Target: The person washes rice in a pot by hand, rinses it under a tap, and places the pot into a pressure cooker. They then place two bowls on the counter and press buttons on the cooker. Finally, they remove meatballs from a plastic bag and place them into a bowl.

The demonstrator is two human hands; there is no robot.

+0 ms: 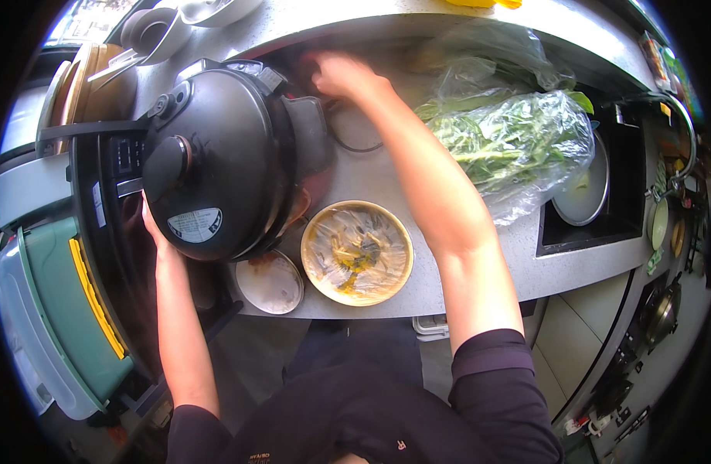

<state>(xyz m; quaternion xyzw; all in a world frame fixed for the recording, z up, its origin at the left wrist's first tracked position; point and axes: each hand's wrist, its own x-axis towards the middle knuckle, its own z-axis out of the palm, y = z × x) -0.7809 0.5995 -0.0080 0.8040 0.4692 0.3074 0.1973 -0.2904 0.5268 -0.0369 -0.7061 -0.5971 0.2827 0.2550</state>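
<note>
A large black electric pressure cooker (228, 145) with a domed lid and top knob stands before me on the left. My left hand (151, 220) is against its near left side; the cooker hides most of the fingers. Beyond the cooker, at the back of the counter, my right hand (341, 74) reaches in with curled fingers. It is blurred, and whether it holds anything is unclear. Under my right forearm lies a thin dark cable (355, 149). Nearer me sits a yellowish bowl (356, 300) of food covered with cling film, next to a round pale lid or plate (271, 285).
Leafy greens in a clear plastic bag (512, 142) lie to the right, by a black sink (625, 226) holding a pale basin (584, 194). A curved tap (690, 139) overhangs it. Cutting boards (80, 87) and a green bin (57, 290) stand left.
</note>
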